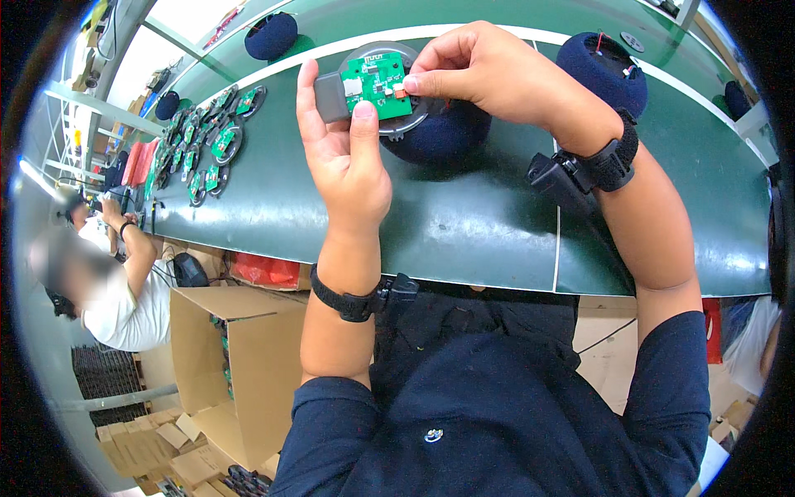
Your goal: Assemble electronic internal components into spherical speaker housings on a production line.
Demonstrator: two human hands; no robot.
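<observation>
In my left hand (352,161) is a green circuit board (377,79), with the thumb over its lower edge and the fingers behind. A dark grey block (333,98) sits at the board's left side, and a round grey plastic rim (404,126) shows behind it. My right hand (480,74) is closed in a pinch at the board's right edge, by a small red-and-white connector (399,91). Just below and behind the board rests a dark blue fabric-covered round housing (443,137) on the green work surface. What lies inside the right fingertips is mostly hidden.
Several board assemblies (195,145) lie on the green bench (290,199) at the left. More blue round housings (272,37) stand farther back, one open-topped housing (600,70) at the right. An open cardboard box (265,373) stands below the bench edge; a co-worker (124,290) sits at the left.
</observation>
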